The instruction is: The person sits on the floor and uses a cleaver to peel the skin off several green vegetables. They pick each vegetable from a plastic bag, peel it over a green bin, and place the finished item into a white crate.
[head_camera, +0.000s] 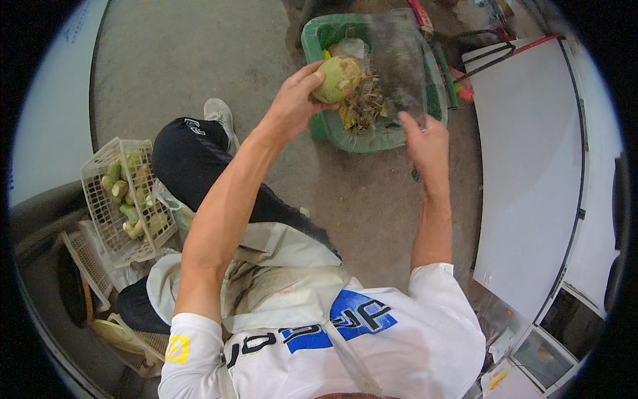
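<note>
My left hand [296, 97] grips a round, pale green vegetable [339, 80], which looks like a kohlrabi. It is held over the near left part of a green plastic tub [319, 127]. Brown patches mark the vegetable's right side. In my right hand [428, 144] is the handle of a wide-bladed knife, apparently a cleaver [396, 65], its broad blade blurred by motion above the tub. Between the vegetable and the blade, a tangle of roots and yellowed trimmings [366, 107] shows in the tub. The blade hides much of the tub's right interior.
A white plastic crate [117, 194] of green vegetables with cut ends [130, 197] stands by my left leg. To the right is a long white panel-sided unit [523, 174]. A green rod [445, 77] and black metal bars [486, 62] lie beyond the tub's right side.
</note>
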Demonstrator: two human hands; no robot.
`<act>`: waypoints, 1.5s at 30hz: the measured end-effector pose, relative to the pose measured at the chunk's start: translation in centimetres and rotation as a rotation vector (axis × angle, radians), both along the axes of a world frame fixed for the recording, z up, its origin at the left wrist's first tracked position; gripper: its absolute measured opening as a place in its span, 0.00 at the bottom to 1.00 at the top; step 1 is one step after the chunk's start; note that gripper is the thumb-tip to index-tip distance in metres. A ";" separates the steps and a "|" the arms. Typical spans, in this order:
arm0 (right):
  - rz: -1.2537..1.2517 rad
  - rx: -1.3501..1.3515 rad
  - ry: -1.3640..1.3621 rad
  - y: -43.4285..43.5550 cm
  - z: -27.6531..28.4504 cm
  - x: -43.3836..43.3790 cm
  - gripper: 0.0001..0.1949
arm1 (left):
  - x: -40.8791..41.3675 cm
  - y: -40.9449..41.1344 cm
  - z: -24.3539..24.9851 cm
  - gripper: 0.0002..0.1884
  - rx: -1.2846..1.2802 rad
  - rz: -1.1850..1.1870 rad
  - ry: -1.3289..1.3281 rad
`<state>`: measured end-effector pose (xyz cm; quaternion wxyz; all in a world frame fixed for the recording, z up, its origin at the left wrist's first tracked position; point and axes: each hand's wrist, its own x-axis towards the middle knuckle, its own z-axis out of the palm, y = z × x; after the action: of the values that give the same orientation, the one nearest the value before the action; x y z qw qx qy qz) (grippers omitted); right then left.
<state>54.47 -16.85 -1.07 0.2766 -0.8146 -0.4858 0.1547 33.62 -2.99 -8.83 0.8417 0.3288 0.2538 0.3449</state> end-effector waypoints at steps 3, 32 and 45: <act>-0.064 -0.065 0.230 0.1 0.7 2.1 0.15 | 0.5 0.3 -0.6 0.27 -0.007 -0.019 0.009; -0.065 -0.089 0.449 0.8 1.7 3.9 0.15 | -0.1 0.0 -0.2 0.31 0.217 -0.001 0.285; 0.036 -0.142 0.575 1.8 0.5 2.2 0.15 | 0.0 -0.2 -1.2 0.31 0.198 -0.014 0.250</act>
<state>56.71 -15.04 -0.58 0.3426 -0.7459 -0.3897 0.4175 33.65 -3.16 -10.05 0.7695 0.4522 0.3191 0.3187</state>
